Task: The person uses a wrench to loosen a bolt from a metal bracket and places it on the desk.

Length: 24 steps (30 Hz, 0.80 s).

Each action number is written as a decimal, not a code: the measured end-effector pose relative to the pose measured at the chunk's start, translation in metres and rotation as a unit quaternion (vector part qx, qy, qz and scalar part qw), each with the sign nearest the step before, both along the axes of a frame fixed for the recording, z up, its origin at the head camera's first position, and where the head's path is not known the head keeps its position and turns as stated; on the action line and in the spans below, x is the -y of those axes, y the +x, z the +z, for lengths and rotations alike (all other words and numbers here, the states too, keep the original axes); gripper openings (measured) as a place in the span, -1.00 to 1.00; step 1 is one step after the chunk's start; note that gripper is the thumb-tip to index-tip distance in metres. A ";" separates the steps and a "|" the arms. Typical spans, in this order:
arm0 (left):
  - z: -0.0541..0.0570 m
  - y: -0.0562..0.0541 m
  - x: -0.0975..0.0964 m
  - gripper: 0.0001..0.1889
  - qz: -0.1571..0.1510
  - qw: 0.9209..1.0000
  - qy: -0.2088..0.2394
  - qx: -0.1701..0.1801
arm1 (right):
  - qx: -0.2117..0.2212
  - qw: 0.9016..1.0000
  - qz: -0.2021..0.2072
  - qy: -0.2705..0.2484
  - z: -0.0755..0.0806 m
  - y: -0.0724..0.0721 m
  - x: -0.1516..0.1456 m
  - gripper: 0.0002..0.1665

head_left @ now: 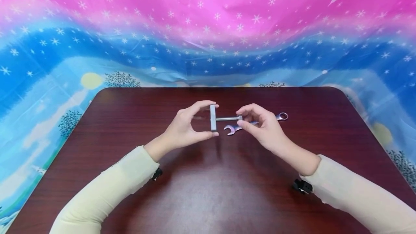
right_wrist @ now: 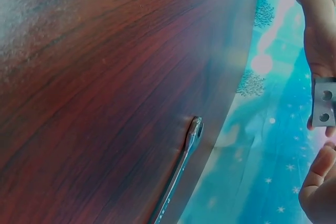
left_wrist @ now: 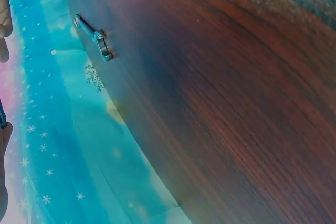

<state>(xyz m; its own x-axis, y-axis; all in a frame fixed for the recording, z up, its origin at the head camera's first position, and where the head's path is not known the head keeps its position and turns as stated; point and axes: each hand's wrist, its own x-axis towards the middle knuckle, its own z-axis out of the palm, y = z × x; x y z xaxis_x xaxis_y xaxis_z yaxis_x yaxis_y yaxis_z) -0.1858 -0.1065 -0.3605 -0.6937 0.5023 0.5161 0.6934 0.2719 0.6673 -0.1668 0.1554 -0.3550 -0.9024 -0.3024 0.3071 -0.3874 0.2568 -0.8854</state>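
A flat metal plate (head_left: pixel 213 118) stands on edge above the table, gripped by its two ends between the thumb and fingers of my left hand (head_left: pixel 185 125). Round holes show in the plate (right_wrist: pixel 324 117) in the right wrist view. From its right face a long bolt (head_left: pixel 227 119) runs level to my right hand (head_left: pixel 263 129), whose thumb and fingers pinch the hex head. How far the bolt's tip goes into the plate, I cannot tell. Below and behind the right hand lies a combination wrench (head_left: pixel 231 129), its open end to the left and its ring end to the right.
The dark wooden table (head_left: pixel 195 190) has rounded far corners. Behind it hangs a pink and blue cloth (head_left: pixel 208 39) with snowflakes. A black wrist device (head_left: pixel 303 186) sits under the right sleeve, and another device (head_left: pixel 157 173) under the left one.
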 end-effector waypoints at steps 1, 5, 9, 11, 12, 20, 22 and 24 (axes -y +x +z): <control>0.000 0.000 0.000 -0.21 0.000 1.000 -0.001 0.000 | 0.007 1.000 0.000 0.002 0.000 0.000 -0.001 -0.73; 0.001 0.001 0.000 -0.21 0.001 1.000 -0.006 -0.002 | 0.037 0.999 0.005 -0.005 0.001 -0.001 -0.002 -0.79; 0.001 0.002 0.000 -0.20 0.000 1.000 -0.006 -0.004 | 0.033 0.999 0.002 -0.009 0.002 -0.002 -0.001 -0.81; 0.001 0.002 -0.001 -0.20 0.002 1.000 -0.005 -0.006 | 0.012 1.000 -0.004 -0.006 0.002 -0.001 0.000 -0.79; 0.001 0.001 -0.001 -0.20 0.002 1.000 -0.005 -0.007 | -0.001 1.000 -0.006 -0.006 0.002 0.000 0.001 -0.78; 0.002 0.002 0.000 -0.20 0.008 1.000 -0.013 -0.012 | -0.036 0.999 -0.001 0.000 0.001 0.001 0.002 -0.77; 0.002 0.003 0.000 -0.20 0.009 1.000 -0.019 -0.009 | -0.022 1.000 0.000 0.009 0.001 0.000 0.000 -0.79; 0.002 0.005 0.000 -0.20 0.009 1.000 -0.022 -0.006 | -0.004 1.000 0.003 0.015 0.000 -0.001 -0.002 -0.82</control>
